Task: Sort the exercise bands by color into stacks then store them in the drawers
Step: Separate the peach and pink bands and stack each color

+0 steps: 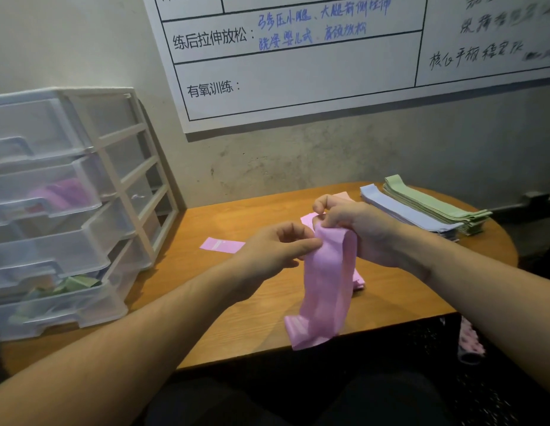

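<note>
Head view: drawer unit [120, 167] holds pink bands [63, 193], green bands [72, 285].

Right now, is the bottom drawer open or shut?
Open. The bottom drawer sticks out in front of the frame, and green bands show in it from above.

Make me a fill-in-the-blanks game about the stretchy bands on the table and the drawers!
1. Both hands, the left hand and the right hand, hold a band that is ____ in color.
2. On the table, the stack beside the blue stack, nearer the wall, is ____.
3. The drawer unit stands on the ____ side of the table.
4. The bottom drawer holds ____ bands.

Missing words: pink; green; left; green
</note>
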{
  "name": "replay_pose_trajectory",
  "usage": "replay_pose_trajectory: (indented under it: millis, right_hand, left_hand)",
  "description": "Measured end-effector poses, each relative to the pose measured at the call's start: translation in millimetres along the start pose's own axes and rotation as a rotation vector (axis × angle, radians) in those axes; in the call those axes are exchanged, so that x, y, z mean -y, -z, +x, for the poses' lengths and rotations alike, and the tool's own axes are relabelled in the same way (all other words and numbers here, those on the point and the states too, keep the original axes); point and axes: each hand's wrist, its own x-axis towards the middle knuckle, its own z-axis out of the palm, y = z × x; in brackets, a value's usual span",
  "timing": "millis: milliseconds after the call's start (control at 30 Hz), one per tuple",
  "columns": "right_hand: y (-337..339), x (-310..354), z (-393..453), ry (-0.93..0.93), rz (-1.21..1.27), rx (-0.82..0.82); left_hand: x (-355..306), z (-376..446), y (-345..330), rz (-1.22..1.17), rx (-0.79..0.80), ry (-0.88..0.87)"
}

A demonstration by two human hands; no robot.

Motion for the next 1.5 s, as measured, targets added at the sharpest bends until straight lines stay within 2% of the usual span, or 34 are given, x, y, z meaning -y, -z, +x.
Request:
replay_pose_trajectory:
  millis: [300,533,767,967,1033,1167,1233,1367,1500]
  right_hand:
    - [11.6,-11.7,-10.8,-0.011,-0.062,0.038]
    - [11.2,-14.7,-8.3,0.102,-0.268,-0.139]
    - [6.3,-8.1,-13.9,0.166,-0.226,-0.136]
    - [-0.4,1.8,-9.6,0.336,-0.264,-0.318]
    - [-0.2,7.1,-8.8,0.344,-0.238,-0.311]
    - [0.6,14.0,-4.2,0.333,-0.161,-0.275]
    - [3.3,14.9,0.3,0.325,-0.166,-0.299]
    - [12.8,10.6,11.2,0.285,-0.167,-0.377]
    - [16.9,-2.7,18.0,0.109,-0.126,-0.323]
  left_hand:
    - [-1.8,-0.9,-5.7,-0.094,0.012,-0.052]
    - [-8.4,3.2,-7.6,-0.252,-0.197,-0.129]
    - [-25.5,2.0,-2.6,-0.154,-0.338,-0.213]
    - [-31.5,3.1,-1.2,-0.046,-0.386,-0.294]
    - [-27.8,7.6,0.4,-0.018,-0.363,-0.272]
    - [-17.0,13.1,-6.9,-0.167,-0.099,-0.085]
    - [-11.7,13.4,-13.5,-0.168,-0.022,-0.061]
    - [-6.5,23.1,-25.9,-0.208,-0.035,-0.118]
    - [-10.0,42.5,-29.7,-0.295,-0.138,-0.168]
